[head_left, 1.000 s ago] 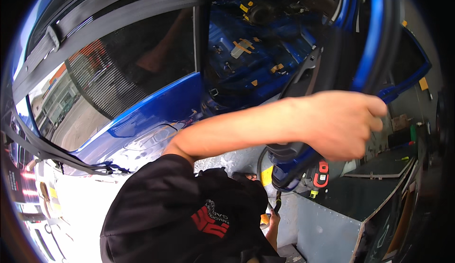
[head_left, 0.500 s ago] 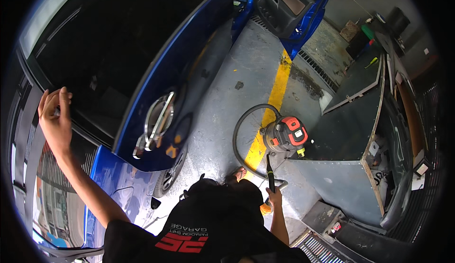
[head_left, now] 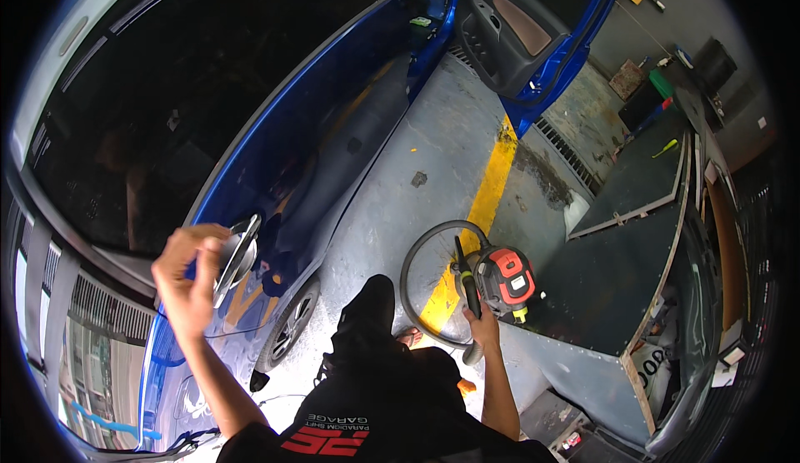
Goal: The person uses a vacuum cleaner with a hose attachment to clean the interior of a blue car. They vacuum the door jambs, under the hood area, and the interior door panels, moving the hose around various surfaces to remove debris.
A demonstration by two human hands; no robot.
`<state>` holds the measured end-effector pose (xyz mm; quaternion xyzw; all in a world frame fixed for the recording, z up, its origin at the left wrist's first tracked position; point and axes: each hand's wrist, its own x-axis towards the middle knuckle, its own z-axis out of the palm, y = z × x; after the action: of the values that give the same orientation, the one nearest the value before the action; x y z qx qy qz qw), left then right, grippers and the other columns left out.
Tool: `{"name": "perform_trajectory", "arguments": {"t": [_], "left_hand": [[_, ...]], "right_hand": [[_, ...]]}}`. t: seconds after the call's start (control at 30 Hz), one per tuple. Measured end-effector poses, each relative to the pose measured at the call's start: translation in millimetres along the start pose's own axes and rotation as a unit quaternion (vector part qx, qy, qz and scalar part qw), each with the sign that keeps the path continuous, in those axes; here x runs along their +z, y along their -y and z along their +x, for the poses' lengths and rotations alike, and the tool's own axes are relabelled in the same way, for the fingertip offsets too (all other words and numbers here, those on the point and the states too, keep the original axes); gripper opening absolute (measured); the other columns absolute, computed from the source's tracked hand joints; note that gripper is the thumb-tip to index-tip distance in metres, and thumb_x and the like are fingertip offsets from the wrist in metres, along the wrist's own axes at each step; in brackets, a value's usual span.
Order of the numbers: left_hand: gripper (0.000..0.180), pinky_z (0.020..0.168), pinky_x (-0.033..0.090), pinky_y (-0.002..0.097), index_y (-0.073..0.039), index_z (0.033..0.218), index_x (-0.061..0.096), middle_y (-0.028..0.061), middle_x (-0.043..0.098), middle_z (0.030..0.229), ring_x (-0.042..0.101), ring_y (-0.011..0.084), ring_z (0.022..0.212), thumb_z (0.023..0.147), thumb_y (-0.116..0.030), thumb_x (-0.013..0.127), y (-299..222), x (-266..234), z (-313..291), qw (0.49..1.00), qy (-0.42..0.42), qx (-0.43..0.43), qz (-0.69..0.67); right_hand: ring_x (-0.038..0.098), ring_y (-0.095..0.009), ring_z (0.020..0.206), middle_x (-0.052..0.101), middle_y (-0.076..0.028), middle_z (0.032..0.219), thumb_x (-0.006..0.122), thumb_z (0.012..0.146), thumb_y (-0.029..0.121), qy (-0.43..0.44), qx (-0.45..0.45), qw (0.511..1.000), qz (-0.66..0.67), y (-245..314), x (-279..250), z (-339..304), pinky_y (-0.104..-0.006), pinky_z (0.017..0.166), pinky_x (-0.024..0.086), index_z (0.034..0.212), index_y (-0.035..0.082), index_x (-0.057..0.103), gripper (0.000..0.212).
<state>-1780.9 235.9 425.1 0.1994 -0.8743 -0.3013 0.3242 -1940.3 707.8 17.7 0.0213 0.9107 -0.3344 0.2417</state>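
Observation:
My left hand (head_left: pixel 188 284) is raised beside the blue car door (head_left: pixel 292 146), in front of its chrome handle (head_left: pixel 242 256). Its fingers are loosely bent and slightly blurred, the thumb stands apart, and nothing shows between them. Part of the handle is hidden behind the hand, and I cannot tell whether they touch. My right hand (head_left: pixel 483 330) is closed around the black vacuum nozzle (head_left: pixel 468 284), which points up and away from me. The ribbed hose (head_left: pixel 405 271) loops from it to a red and black vacuum cleaner (head_left: pixel 510 280) on the floor.
Ahead, another blue car door (head_left: pixel 508 38) stands wide open. A yellow line (head_left: pixel 489 192) crosses the grey floor beside the vacuum. On the right is a dark workbench (head_left: pixel 617 271) with a yellow-green tool (head_left: pixel 665 148) on top. The car's wheel (head_left: pixel 292 325) is at my left.
The near door has swung in from ajar to line up with the car's side. My left hand has come right, in front of the handle; my right hand has raised the nozzle forward.

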Motion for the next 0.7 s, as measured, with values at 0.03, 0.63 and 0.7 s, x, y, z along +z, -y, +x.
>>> {"name": "perform_trajectory", "arguments": {"t": [0.03,0.63,0.7], "left_hand": [[0.015,0.088,0.058,0.0378,0.003,0.099,0.082,0.0144,0.083,0.100,0.076,0.0238,0.094,0.105,-0.009,0.073,11,21,1,0.999,0.034,-0.031,-0.008],[0.023,0.077,0.058,0.0354,0.003,0.105,0.084,0.0161,0.081,0.089,0.078,0.0228,0.078,0.108,-0.019,0.077,52,327,294,0.922,0.287,-0.053,-0.255],[0.023,0.083,0.060,0.0337,0.003,0.106,0.084,0.0147,0.083,0.093,0.080,0.0198,0.088,0.108,-0.018,0.076,49,339,319,0.911,0.297,-0.074,-0.278]], "right_hand": [[0.078,-0.035,0.088,0.079,-0.020,0.096,0.080,0.102,0.041,-0.012,-0.036,0.999,-0.007,25,-9,11,-0.0466,0.082,0.059,0.134,0.005,0.071,0.049],[0.060,-0.013,0.060,0.062,-0.004,0.082,0.067,0.115,0.024,-0.006,-0.141,0.884,0.445,331,-140,164,-0.0288,0.059,0.050,0.147,-0.003,0.057,0.043],[0.060,-0.015,0.058,0.061,-0.006,0.079,0.066,0.115,0.032,-0.041,-0.167,0.873,0.456,360,-154,176,-0.0287,0.056,0.049,0.149,-0.005,0.057,0.051]]}}
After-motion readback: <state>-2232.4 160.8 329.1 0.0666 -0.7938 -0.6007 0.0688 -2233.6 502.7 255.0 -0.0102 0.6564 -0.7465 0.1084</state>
